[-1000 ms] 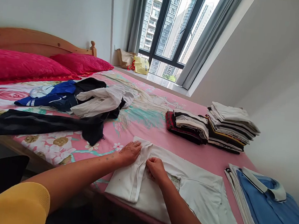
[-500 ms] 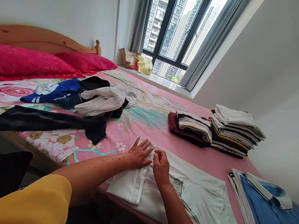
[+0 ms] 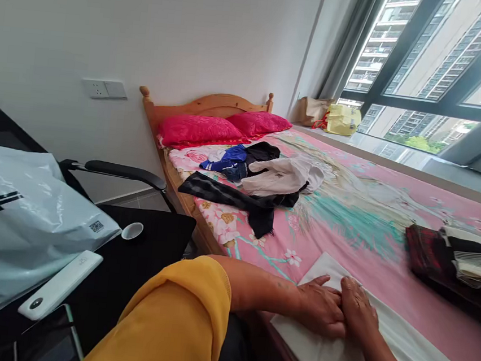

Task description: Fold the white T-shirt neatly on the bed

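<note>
A white garment (image 3: 309,346) lies partly folded on the near edge of the bed, its kind not clear from here. My left hand (image 3: 324,308) presses flat on it, palm down, fingers stretched to the right. Against those fingertips lies my right hand (image 3: 358,308), also palm down on the cloth, covering part of the left hand's fingers. Neither hand grips anything that I can see.
Loose clothes (image 3: 283,176) lie heaped mid-bed, with a black garment (image 3: 230,194) in front. Folded clothes (image 3: 471,259) sit at the right. A black chair (image 3: 150,234) on the left holds a plastic bag (image 3: 28,222) and a white device (image 3: 60,285).
The view has swung left, bringing the chair and bag into sight. My right hand, closed before, now lies flatter on the garment and against my left hand.
</note>
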`<control>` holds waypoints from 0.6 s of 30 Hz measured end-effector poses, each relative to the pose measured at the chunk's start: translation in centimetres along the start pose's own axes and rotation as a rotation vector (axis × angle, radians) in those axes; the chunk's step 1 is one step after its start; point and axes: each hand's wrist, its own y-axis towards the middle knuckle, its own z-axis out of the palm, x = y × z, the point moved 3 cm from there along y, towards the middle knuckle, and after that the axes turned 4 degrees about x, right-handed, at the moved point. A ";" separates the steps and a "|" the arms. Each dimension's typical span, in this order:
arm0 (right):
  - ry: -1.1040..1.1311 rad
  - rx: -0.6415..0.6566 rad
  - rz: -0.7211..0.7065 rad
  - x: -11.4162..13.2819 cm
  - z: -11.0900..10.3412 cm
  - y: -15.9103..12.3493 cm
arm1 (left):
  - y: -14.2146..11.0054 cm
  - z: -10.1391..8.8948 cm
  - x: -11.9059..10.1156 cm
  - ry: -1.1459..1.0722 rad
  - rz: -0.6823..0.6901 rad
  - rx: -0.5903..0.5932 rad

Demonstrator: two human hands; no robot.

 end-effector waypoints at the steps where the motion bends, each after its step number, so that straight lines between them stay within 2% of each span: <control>1: -0.055 -0.022 -0.011 0.0 0.3 -0.1 | -0.7 -0.6 0.5 -0.001 0.002 0.001; 2: -0.115 -0.058 -0.014 0.1 0.4 -0.4 | -1.6 -1.4 1.1 -0.002 -0.021 -0.020; 4: -0.217 -0.111 0.005 0.9 0.0 -1.4 | -3.4 -2.8 2.7 -0.010 -0.162 -0.110; 6: -0.242 -0.059 0.038 2.0 -0.7 -2.4 | -5.2 -3.7 4.7 -0.032 -0.383 -0.179; 7: -0.222 -0.027 0.050 2.7 -1.2 -2.8 | -5.9 -3.9 5.6 -0.032 -0.432 -0.203; 9: -0.141 -0.013 0.120 3.6 -2.1 -3.3 | -6.6 -3.6 7.1 -0.039 -0.428 -0.227; 11: -0.084 -0.058 0.080 4.4 -2.4 -3.6 | -6.9 -2.8 8.1 -0.020 -0.408 -0.226; 15: -0.043 -0.125 0.037 4.5 -0.6 -4.3 | -6.5 -1.2 7.8 0.033 -0.278 -0.048; 18: -0.020 -0.223 0.002 4.1 0.4 -4.5 | -5.8 -1.0 7.0 0.050 -0.288 0.043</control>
